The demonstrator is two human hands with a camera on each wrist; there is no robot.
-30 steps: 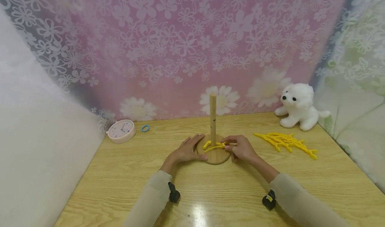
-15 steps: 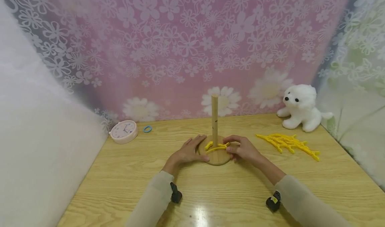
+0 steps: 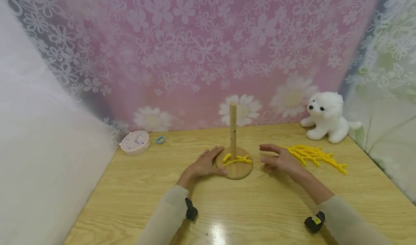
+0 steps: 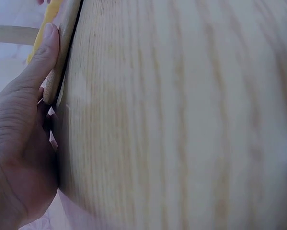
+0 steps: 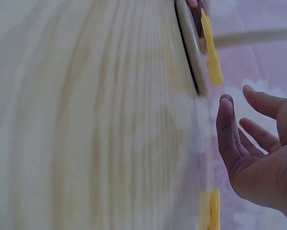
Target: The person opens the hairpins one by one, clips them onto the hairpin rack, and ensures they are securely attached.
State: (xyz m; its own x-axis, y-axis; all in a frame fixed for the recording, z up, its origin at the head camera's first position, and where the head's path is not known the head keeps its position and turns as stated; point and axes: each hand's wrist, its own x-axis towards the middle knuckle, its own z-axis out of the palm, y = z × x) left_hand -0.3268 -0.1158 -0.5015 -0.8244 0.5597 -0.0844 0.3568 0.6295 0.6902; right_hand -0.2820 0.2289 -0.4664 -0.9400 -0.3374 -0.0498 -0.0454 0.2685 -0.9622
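A wooden stand has a round base (image 3: 238,172) and an upright post (image 3: 233,127). My left hand (image 3: 204,164) holds the base at its left rim; in the left wrist view the thumb (image 4: 43,55) lies over the base's edge. Across the base, in front of the post, lies a thin yellow branch-shaped piece (image 3: 243,160), with a short bumpy yellow end (image 3: 226,158) showing left of the post. My right hand (image 3: 282,161) hovers right of the base, apart from it, fingers spread with nothing between them. In the right wrist view the yellow piece (image 5: 211,57) sits beyond the fingertips.
Several yellow branch-shaped pieces (image 3: 312,154) lie overlapping on the table (image 3: 162,173) beyond my right hand. A white toy dog (image 3: 326,117) sits at the back right. A pink clock (image 3: 135,143) and a blue ring (image 3: 160,140) are at the back left.
My right hand has let go of the yellow branch-shaped piece and moved right, towards the other yellow pieces. The piece stays on the base; my left hand keeps its place at the rim.
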